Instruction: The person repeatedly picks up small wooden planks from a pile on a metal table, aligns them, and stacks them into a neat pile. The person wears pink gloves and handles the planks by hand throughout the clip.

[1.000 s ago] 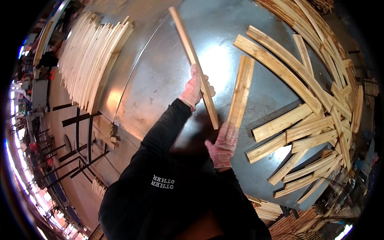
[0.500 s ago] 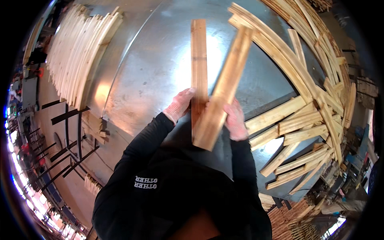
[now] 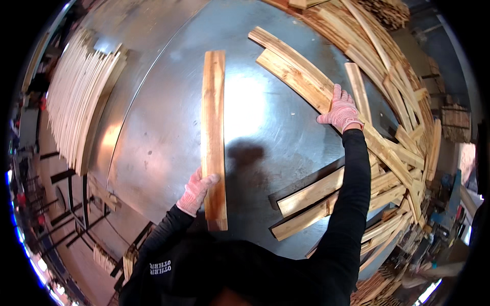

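Note:
My left hand [image 3: 198, 189], in a pink-and-white knit glove, is closed round the lower part of a wooden board [image 3: 213, 117], its thumb on the upper face. A second board's end [image 3: 217, 225] peeks out beneath it at the near end. My right hand [image 3: 341, 109], gloved alike, reaches out to the right with its fingers spread. It rests over a pair of long boards [image 3: 301, 69] that lie side by side, slanting from the far middle to the right. Whether its fingertips grip an edge is hard to see.
A grey metal table [image 3: 163, 122] lies under the boards. At the left sits a neat row of pale slats [image 3: 76, 107]. Loose boards [image 3: 311, 191] fan out in a jumble at the right, and longer strips [image 3: 377, 51] are heaped along the far right edge.
The tilted board that my right hand held now lies together with the other in my left hand. My right hand has let go and moved far right, onto the long boards.

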Demonstrator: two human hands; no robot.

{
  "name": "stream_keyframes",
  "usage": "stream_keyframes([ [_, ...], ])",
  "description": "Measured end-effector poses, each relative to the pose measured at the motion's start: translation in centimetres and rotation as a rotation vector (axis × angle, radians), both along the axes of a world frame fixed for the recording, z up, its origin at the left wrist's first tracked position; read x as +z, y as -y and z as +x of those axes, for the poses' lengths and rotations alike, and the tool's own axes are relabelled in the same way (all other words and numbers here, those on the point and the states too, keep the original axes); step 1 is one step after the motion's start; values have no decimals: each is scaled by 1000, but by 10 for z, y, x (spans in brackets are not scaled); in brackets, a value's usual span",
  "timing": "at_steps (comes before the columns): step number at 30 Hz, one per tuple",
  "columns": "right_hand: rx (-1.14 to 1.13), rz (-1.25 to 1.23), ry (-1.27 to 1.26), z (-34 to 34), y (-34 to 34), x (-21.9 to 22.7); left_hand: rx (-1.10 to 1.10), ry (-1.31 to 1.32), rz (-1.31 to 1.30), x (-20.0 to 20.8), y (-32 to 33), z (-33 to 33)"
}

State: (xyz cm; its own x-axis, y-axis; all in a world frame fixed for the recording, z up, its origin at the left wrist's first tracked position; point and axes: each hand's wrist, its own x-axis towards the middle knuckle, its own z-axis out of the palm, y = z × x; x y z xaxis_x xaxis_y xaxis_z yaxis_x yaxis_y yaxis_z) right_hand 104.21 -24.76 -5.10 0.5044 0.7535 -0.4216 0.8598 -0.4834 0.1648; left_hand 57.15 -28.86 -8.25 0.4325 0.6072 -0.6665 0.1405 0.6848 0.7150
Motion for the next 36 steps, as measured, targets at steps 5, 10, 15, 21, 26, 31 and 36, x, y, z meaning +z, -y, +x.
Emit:
stream_keyframes([
  [5,199,117,-71,-69,36,-2,5,-35,74,-7,16,-11],
  [10,57,-15,-111,-97,71,12,-10,-75,12,17,20,-38],
  [15,-77,375,-454,-157,101,23,18,-32,13,-16,23,-53],
  [21,-55,461,-793,-311,39,5,211,267,-165,-28,34,-35],
  [26,275,480,294,-151,8,-32,183,184,-166,-35,26,-41],
  [31,77,319,-110,-67,25,-41,174,194,-176,-21,25,-42],
  [36,-80,530,-856,-207,16,64,232,359,-154,-54,38,-25],
])
